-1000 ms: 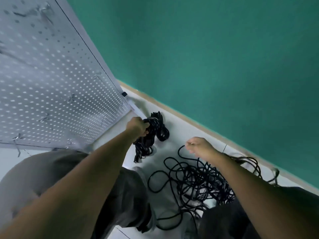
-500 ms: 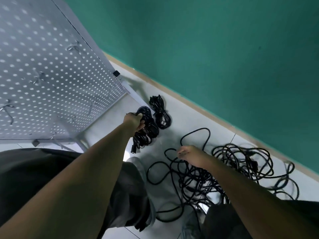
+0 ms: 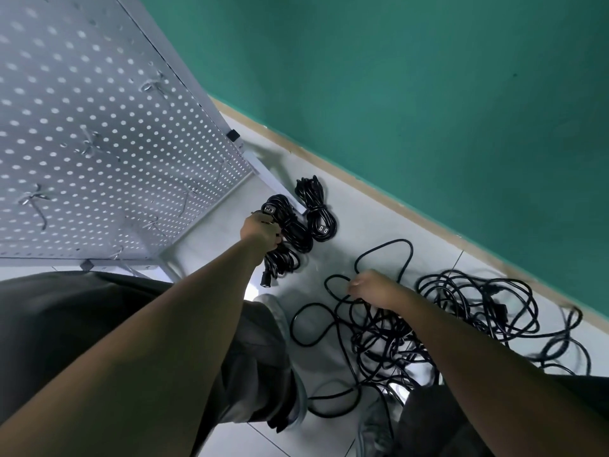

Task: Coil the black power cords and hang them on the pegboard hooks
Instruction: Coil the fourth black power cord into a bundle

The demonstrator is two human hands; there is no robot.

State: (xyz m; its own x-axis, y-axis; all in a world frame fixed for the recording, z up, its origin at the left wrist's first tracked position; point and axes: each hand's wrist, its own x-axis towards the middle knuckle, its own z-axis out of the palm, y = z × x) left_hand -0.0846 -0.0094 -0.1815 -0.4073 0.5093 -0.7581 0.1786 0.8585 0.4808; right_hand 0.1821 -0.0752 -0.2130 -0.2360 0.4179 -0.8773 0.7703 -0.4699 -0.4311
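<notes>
My left hand [image 3: 261,233] grips a coiled black power cord [image 3: 290,237] just above the white floor, its plug end dangling below. A second coiled cord [image 3: 318,209] lies on the floor right beside it. My right hand [image 3: 374,288] hovers over a tangled pile of loose black cords [image 3: 395,331], with fingers curled at one loop; whether they pinch it is unclear. More loose cord loops [image 3: 478,301] spread to the right by the wall. The grey pegboard [image 3: 99,127] with metal hooks [image 3: 33,199] stands at the left.
A green wall [image 3: 428,94] with a beige skirting runs diagonally behind the cords. The pegboard's metal foot [image 3: 270,176] reaches onto the floor next to the coiled cords. My grey trouser legs and light shoes [image 3: 280,324] fill the lower part of the view.
The view has tilted down. My left hand has drawn one coil away from the other, which now lies alone. My right hand has dropped onto the tangled pile.
</notes>
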